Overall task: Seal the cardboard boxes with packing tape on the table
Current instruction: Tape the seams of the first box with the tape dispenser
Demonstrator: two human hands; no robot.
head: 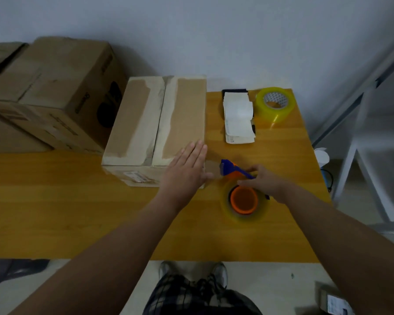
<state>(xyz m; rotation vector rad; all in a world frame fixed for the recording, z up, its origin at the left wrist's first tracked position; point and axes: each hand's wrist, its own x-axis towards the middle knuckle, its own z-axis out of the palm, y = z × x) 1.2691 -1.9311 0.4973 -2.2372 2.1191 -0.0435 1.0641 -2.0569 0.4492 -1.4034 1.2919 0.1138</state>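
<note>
**Flat hand on box, dispenser gripped**

The left hand (187, 167) lies flat, fingers straight, on the near right corner of the cardboard box (155, 119) on the tabletop (77, 201). Just right, the right hand (267, 181) grips the tape dispenser (243, 198).

A box (155, 119) sits on the desk (77, 201). Right of it lie labels (238, 119), then a tape roll (275, 103); a dispenser (241, 189) is nearer. Bigger boxes (55, 87) stand left.

White paper stack (238, 119) atop a black pad (234, 90), white chair (382, 142) well apart at right
</note>
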